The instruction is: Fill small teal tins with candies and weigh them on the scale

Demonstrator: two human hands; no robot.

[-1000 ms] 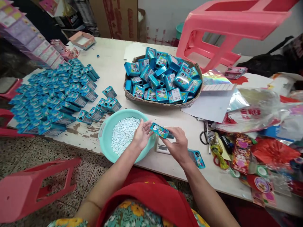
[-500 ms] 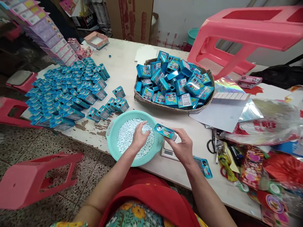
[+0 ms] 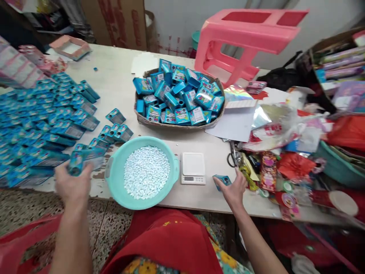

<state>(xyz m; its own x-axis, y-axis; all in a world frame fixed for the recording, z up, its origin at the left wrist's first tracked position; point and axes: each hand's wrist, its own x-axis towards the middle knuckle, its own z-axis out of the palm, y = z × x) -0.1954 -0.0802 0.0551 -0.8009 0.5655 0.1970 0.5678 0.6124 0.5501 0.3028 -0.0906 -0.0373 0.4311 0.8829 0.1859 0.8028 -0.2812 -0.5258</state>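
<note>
My left hand [image 3: 72, 184], blurred by motion, is closed around a small blue candy box [image 3: 75, 163] at the front of the rows of blue boxes [image 3: 51, 125] on the left. My right hand [image 3: 235, 188] has its thumb against another blue candy box [image 3: 221, 182] with a dark round hole, right of the scale; its far fingers are partly hidden. Between my hands stand a mint-green basin [image 3: 112, 182] of small pale candies [image 3: 146, 173] and a white digital scale [image 3: 193, 167] with a bare pan. Several boxes [image 3: 114, 131] stand behind the basin.
A cardboard tray [image 3: 171, 125] heaped with blue boxes is at the back. Behind it, a pink stool [image 3: 248, 32] rests on the table. Scissors [image 3: 232, 154], plastic bags [image 3: 265, 133] and wrappers crowd the right. A red stool [image 3: 31, 236] stands low at left.
My left hand has left the candies and moved left to the rows with a box. My right hand has moved from above the scale to the box at right. The view has turned right.
</note>
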